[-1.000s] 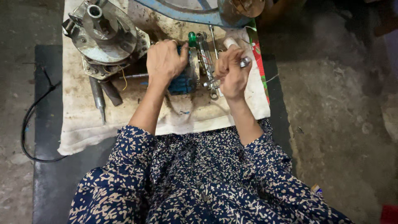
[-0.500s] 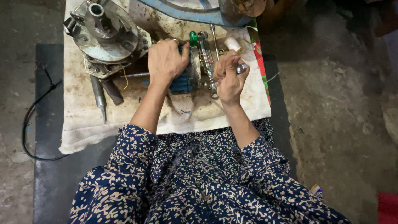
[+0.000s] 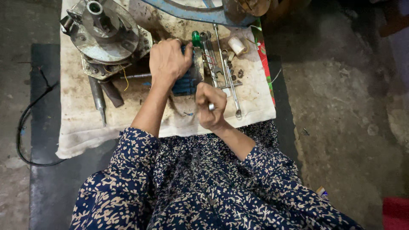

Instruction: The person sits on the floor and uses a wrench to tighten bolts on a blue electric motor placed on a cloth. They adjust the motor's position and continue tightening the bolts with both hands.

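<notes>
Both hands on blue part

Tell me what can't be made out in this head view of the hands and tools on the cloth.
- Dark blue block: head view, mostly covered by the left hand.
- Small metal piece: head view, buried in the closed right hand.
- Blue metal part: cut off by the top edge.
- Small nuts: too small to tell apart.
</notes>
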